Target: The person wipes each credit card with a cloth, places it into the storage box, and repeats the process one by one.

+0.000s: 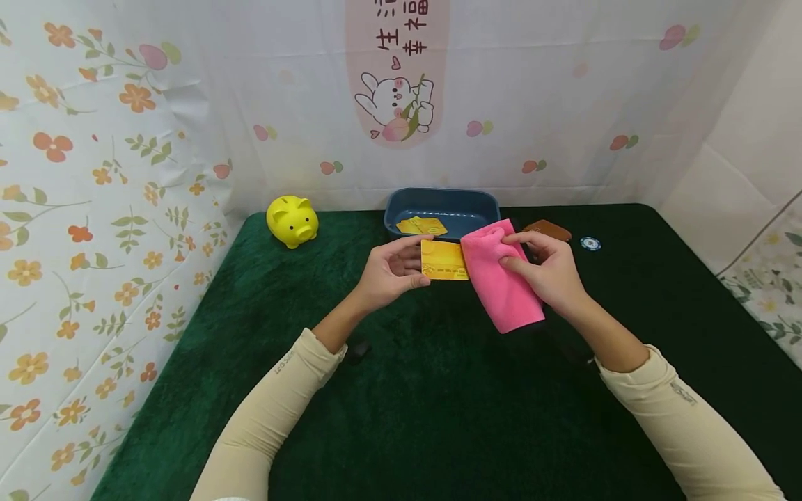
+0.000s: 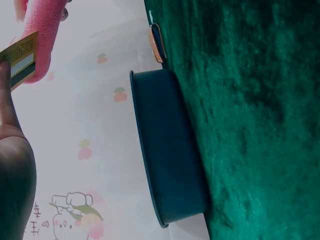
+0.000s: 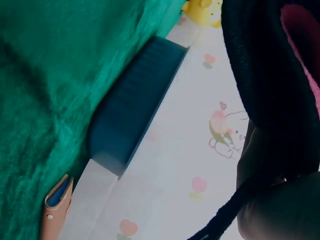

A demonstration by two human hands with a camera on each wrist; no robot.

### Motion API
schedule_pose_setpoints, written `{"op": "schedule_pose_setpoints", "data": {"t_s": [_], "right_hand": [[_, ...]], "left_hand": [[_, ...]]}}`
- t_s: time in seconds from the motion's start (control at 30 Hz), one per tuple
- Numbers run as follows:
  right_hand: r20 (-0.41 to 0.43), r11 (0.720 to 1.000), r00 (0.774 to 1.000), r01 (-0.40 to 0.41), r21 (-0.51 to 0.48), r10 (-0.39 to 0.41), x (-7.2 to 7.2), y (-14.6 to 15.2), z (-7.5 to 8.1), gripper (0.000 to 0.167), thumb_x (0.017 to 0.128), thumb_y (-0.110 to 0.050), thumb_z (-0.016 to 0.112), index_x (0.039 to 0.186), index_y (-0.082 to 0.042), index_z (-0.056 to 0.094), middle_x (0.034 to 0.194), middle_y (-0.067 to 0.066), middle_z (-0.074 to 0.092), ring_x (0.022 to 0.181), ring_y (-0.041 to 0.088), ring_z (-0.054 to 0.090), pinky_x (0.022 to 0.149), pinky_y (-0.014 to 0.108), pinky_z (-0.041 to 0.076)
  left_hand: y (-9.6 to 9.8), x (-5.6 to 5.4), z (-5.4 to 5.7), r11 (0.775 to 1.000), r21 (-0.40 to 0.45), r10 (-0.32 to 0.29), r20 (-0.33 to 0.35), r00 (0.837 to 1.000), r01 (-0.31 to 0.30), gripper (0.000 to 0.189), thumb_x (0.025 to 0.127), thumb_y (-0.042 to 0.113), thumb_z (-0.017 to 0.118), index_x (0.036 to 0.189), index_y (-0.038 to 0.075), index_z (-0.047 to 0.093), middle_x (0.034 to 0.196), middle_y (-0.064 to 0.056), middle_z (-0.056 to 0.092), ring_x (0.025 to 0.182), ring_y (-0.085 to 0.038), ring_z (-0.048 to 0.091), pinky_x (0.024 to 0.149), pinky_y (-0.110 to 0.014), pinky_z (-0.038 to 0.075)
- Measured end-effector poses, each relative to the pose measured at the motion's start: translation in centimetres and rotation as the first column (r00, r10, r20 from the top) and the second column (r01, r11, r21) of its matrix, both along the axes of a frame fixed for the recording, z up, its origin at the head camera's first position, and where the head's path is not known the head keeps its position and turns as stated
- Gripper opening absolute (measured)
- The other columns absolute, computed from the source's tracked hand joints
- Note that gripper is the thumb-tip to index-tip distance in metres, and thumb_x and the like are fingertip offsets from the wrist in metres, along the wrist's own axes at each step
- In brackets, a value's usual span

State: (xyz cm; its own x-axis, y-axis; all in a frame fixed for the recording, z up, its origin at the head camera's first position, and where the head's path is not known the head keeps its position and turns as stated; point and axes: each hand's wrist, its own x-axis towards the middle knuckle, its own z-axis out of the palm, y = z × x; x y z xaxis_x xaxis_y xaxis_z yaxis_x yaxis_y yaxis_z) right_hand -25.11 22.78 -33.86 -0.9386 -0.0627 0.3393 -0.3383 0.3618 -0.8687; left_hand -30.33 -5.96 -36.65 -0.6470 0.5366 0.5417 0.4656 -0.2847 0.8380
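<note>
In the head view my left hand (image 1: 391,273) pinches a gold-yellow bank card (image 1: 445,261) by its left end, thumb below and fingers above. The left wrist view shows the card's back (image 2: 22,60) with a dark stripe. My right hand (image 1: 551,268) grips a folded pink cloth (image 1: 498,278) between thumb and fingers. The cloth's left edge meets the card's right end; whether they touch is hard to tell. Behind both hands stands a blue tray (image 1: 476,205) with several yellow cards (image 1: 422,226) lying in its left part.
A yellow piggy bank (image 1: 292,221) stands at the back left of the green-covered table (image 1: 401,410). Right of the tray lie a brown leather wallet (image 1: 549,229) and a blue-and-white poker chip (image 1: 590,243). A printed curtain (image 1: 288,90) rises behind the table.
</note>
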Motion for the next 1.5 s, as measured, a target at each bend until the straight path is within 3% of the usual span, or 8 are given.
{"op": "schedule_pose_setpoints", "data": {"t_s": [0.13, 0.3, 0.4, 0.63, 0.8, 1.03, 1.4, 1.5], "right_hand": [[0.026, 0.999, 0.999, 0.031, 0.014, -0.031, -0.6, 0.5, -0.2, 0.034, 0.095, -0.014, 0.068, 0.126, -0.003, 0.063, 0.112, -0.002, 0.059, 0.086, 0.016, 0.062, 0.066, 0.024, 0.058], [0.072, 0.999, 0.996, 0.048, 0.021, -0.050, -0.9, 1.3, -0.5, 0.038, 0.096, -0.018, 0.067, 0.131, -0.006, 0.062, 0.119, 0.000, 0.057, 0.093, 0.018, 0.059, 0.067, 0.023, 0.057], [0.101, 0.998, 0.993, 0.056, 0.031, -0.059, -0.8, 1.7, -0.6, 0.039, 0.096, -0.020, 0.067, 0.131, -0.006, 0.061, 0.122, 0.003, 0.055, 0.091, 0.018, 0.059, 0.066, 0.024, 0.057], [0.171, 0.997, 0.983, 0.053, 0.058, -0.062, -0.4, 2.5, -1.2, 0.039, 0.096, -0.025, 0.067, 0.129, -0.005, 0.059, 0.134, 0.015, 0.052, 0.091, 0.019, 0.059, 0.065, 0.026, 0.058], [0.236, 0.996, 0.970, 0.032, 0.080, -0.050, 0.3, 3.3, -1.7, 0.040, 0.097, -0.027, 0.066, 0.130, -0.005, 0.057, 0.138, 0.020, 0.051, 0.095, 0.025, 0.058, 0.067, 0.027, 0.058], [0.308, 0.991, 0.951, -0.049, 0.123, 0.009, 1.1, 4.4, -3.0, 0.042, 0.097, -0.027, 0.065, 0.132, -0.005, 0.057, 0.134, 0.023, 0.053, 0.099, 0.033, 0.052, 0.065, 0.031, 0.057], [0.316, 0.977, 0.948, -0.095, 0.189, 0.031, 1.4, 5.1, -3.8, 0.041, 0.098, -0.026, 0.064, 0.134, -0.006, 0.058, 0.139, 0.022, 0.051, 0.116, 0.037, 0.048, 0.075, 0.027, 0.052], [0.315, 0.977, 0.948, -0.100, 0.189, 0.037, 1.4, 5.2, -3.8, 0.041, 0.098, -0.028, 0.064, 0.134, -0.007, 0.059, 0.139, 0.022, 0.051, 0.113, 0.036, 0.049, 0.073, 0.028, 0.053]], "left_hand": [[-0.2, -0.7, 0.0, 1.000, 0.017, 0.020, 0.016, 1.000, -0.021, 0.064, 0.083, 0.004, 0.079, 0.134, -0.017, 0.046, 0.124, -0.035, 0.059, 0.104, -0.026, 0.069, 0.086, -0.040, 0.058], [-0.5, -2.1, 0.1, 0.995, 0.007, 0.103, 0.059, 0.993, -0.104, 0.060, 0.082, -0.012, 0.074, 0.134, -0.012, 0.045, 0.126, -0.032, 0.058, 0.103, -0.022, 0.067, 0.085, -0.033, 0.058], [-0.6, -3.2, 0.2, 0.988, -0.021, 0.153, 0.110, 0.982, -0.152, 0.061, 0.080, -0.019, 0.071, 0.135, -0.010, 0.045, 0.127, -0.028, 0.059, 0.103, -0.022, 0.066, 0.085, -0.032, 0.057], [-0.3, -5.9, 0.0, 0.970, -0.104, 0.236, 0.195, 0.952, -0.219, 0.063, 0.082, -0.013, 0.072, 0.138, -0.009, 0.043, 0.128, -0.024, 0.059, 0.105, -0.031, 0.066, 0.088, -0.035, 0.057], [0.1, -7.6, -0.2, 0.943, -0.189, 0.313, 0.215, 0.925, -0.275, 0.062, 0.083, -0.008, 0.074, 0.139, -0.004, 0.046, 0.126, -0.022, 0.059, 0.108, -0.033, 0.067, 0.088, -0.035, 0.057], [0.4, -9.3, -0.8, 0.895, -0.273, 0.406, 0.175, 0.897, -0.352, 0.062, 0.084, 0.000, 0.077, 0.138, -0.002, 0.049, 0.122, -0.021, 0.061, 0.105, -0.033, 0.068, 0.088, -0.035, 0.057], [2.1, -10.4, -1.1, 0.852, -0.353, 0.479, 0.228, 0.848, -0.387, 0.062, 0.086, 0.000, 0.075, 0.142, 0.003, 0.048, 0.127, -0.019, 0.061, 0.111, -0.030, 0.066, 0.090, -0.035, 0.056], [2.3, -10.5, -1.4, 0.821, -0.425, 0.502, 0.221, 0.836, -0.381, 0.064, 0.088, 0.003, 0.074, 0.145, 0.004, 0.046, 0.134, -0.018, 0.059, 0.118, -0.028, 0.063, 0.095, -0.035, 0.054]]}}
